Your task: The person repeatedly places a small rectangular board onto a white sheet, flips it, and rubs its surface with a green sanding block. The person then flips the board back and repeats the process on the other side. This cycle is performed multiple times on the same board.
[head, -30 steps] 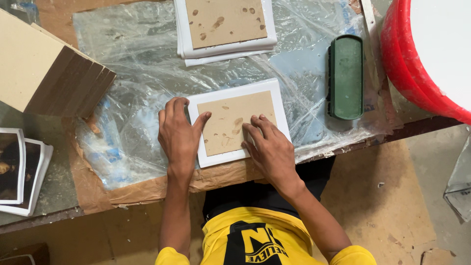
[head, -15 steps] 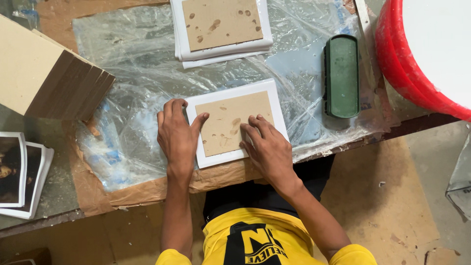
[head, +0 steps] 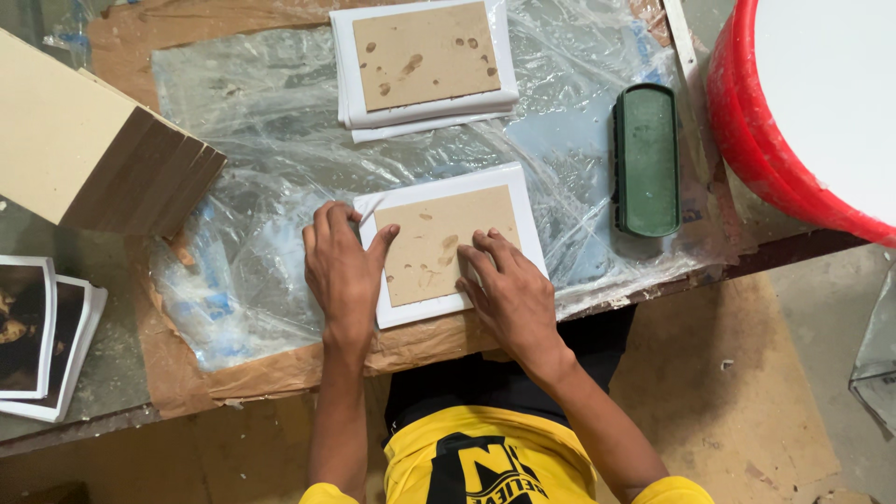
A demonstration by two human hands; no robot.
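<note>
A tan board (head: 446,235) with damp spots lies on a white sheet (head: 523,215), both flat on clear plastic film (head: 271,140) over the table. My left hand (head: 342,269) rests flat on the sheet's left edge, thumb on the board, next to a lifted corner of the sheet. My right hand (head: 509,289) presses flat on the board's lower right part, fingers spread. Neither hand grips anything.
A second tan board on a stack of white sheets (head: 425,58) lies at the back. A green oblong tray (head: 646,159) sits to the right, a red tub (head: 747,140) beyond it. A pile of tan boards (head: 84,149) and photo prints (head: 37,336) are at the left.
The view has shifted slightly. Both hands stay pressed on the board and sheet in nearly the same places.
</note>
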